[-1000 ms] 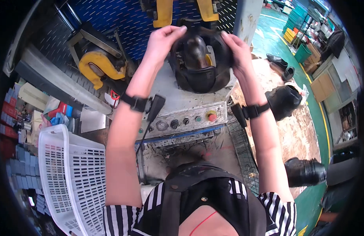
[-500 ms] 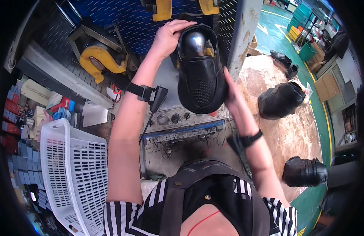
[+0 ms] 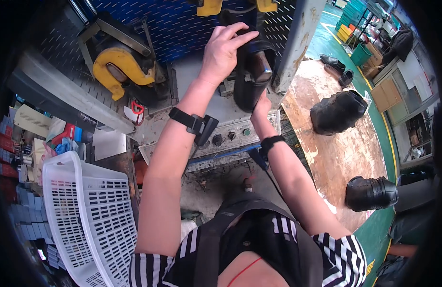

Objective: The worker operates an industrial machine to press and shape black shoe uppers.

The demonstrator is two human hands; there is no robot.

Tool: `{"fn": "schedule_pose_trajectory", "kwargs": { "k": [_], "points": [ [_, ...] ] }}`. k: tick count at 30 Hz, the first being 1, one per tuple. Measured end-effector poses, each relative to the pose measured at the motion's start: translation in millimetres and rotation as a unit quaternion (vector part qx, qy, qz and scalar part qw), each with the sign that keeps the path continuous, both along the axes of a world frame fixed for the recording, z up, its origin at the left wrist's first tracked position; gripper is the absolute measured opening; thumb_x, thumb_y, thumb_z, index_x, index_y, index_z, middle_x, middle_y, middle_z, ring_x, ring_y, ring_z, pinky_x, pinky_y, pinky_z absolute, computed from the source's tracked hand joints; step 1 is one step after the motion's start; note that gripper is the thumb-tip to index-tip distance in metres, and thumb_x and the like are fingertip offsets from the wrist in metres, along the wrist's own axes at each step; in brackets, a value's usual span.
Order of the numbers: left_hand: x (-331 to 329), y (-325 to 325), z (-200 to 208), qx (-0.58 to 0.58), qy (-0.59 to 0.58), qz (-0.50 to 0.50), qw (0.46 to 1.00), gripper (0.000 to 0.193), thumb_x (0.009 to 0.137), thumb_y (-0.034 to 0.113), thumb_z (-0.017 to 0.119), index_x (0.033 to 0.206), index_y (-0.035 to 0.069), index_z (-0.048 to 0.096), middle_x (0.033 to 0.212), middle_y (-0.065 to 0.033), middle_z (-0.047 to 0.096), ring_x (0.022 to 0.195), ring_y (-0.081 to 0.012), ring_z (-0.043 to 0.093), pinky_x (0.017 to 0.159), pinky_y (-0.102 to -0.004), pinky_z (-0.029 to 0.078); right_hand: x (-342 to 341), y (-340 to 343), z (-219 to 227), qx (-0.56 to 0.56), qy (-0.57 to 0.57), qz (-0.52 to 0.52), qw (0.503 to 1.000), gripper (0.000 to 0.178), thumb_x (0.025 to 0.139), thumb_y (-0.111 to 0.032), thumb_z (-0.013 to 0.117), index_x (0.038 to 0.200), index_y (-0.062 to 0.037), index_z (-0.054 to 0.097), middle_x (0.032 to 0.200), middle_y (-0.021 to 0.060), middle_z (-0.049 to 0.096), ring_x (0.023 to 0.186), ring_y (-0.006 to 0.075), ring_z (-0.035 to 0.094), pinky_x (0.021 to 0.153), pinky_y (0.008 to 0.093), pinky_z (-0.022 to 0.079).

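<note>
A black shoe upper (image 3: 246,88) with a wide opening is tilted around a shiny metal form (image 3: 262,68) at the machine. My left hand (image 3: 220,53) is at its upper left side, two fingers stretched over the heel edge and the thumb hidden. Low on the shoe, my right hand (image 3: 262,104) is closed around the toe end, its fingers partly hidden behind the black material. Straight above are the machine's yellow clamp jaws (image 3: 210,7).
Another yellow clamp (image 3: 116,71) sits on the left. Knobs line a control panel (image 3: 230,136) below my hands. Black uppers (image 3: 339,112) stand in stacks on the worn wooden board (image 3: 345,160) at right. A white plastic basket (image 3: 82,201) is at lower left; a grey post (image 3: 300,45) rises right of the shoe.
The shoe upper has tipped and turned, exposing the form's end from another angle. My right hand has moved from its right side to below the toe; my left hand's fingers have spread.
</note>
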State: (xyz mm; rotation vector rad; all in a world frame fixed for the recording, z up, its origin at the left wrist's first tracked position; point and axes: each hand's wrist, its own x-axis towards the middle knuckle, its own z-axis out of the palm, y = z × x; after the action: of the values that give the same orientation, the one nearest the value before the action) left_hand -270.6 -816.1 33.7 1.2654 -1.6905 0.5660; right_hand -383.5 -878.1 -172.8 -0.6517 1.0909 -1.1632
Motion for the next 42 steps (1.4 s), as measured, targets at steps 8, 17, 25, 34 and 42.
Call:
{"fn": "schedule_pose_trajectory", "kwargs": {
  "k": [8, 17, 25, 34, 42],
  "points": [
    [-8.7, 60.3, -68.5, 0.046, 0.103, 0.029, 0.993, 0.040, 0.078, -0.007, 0.050, 0.112, 0.012, 0.060, 0.116, -0.0105, 0.055, 0.096, -0.0283, 0.055, 0.082, -0.0343, 0.045, 39.4, -57.2, -40.1, -0.256, 0.187, -0.056, 0.947, 0.043, 0.087, -0.036, 0.053, 0.094, 0.0060, 0.058, 0.090, 0.0170, 0.059, 0.088, 0.0247, 0.056, 0.083, 0.0364, 0.042],
    [-0.3, 136.7, -148.2, 0.258, 0.308, 0.027, 0.915, 0.028, 0.081, -0.006, 0.050, 0.103, 0.006, 0.063, 0.109, -0.0095, 0.059, 0.088, -0.0196, 0.060, 0.074, -0.0262, 0.046, 63.7, -44.9, -0.1, -0.343, 0.200, -0.072, 0.915, 0.066, 0.085, -0.042, 0.054, 0.126, 0.0072, 0.039, 0.127, 0.0131, 0.049, 0.117, 0.0232, 0.046, 0.099, 0.0294, 0.036],
    [5.8, 125.8, -150.3, 0.224, 0.347, -0.027, 0.910, 0.025, 0.085, -0.006, 0.048, 0.105, 0.000, 0.061, 0.110, -0.0090, 0.058, 0.086, -0.0150, 0.059, 0.076, -0.0249, 0.046, 74.5, -108.1, -70.4, -0.507, 0.378, -0.231, 0.739, 0.034, 0.081, -0.028, 0.062, 0.089, 0.0050, 0.063, 0.073, 0.0191, 0.064, 0.074, 0.0283, 0.063, 0.074, 0.0386, 0.046],
    [16.0, 158.4, -153.3, 0.265, 0.425, 0.048, 0.864, 0.024, 0.088, -0.001, 0.048, 0.108, 0.001, 0.059, 0.099, -0.0073, 0.060, 0.080, -0.0114, 0.060, 0.069, -0.0222, 0.045, 57.1, -59.8, -30.8, -0.326, 0.246, -0.039, 0.912, 0.053, 0.092, -0.043, 0.038, 0.084, 0.0041, 0.062, 0.075, 0.0259, 0.058, 0.073, 0.0395, 0.057, 0.070, 0.0400, 0.044],
    [2.7, 170.2, -155.6, 0.302, 0.432, 0.075, 0.846, 0.024, 0.089, 0.002, 0.047, 0.109, 0.002, 0.060, 0.104, -0.0057, 0.060, 0.082, -0.0107, 0.059, 0.069, -0.0218, 0.046, 45.7, -71.6, -17.4, -0.313, 0.237, -0.043, 0.919, 0.022, 0.075, -0.009, 0.058, 0.094, -0.0011, 0.063, 0.084, 0.0257, 0.060, 0.086, 0.0419, 0.058, 0.073, 0.0445, 0.046]
  ]
}}
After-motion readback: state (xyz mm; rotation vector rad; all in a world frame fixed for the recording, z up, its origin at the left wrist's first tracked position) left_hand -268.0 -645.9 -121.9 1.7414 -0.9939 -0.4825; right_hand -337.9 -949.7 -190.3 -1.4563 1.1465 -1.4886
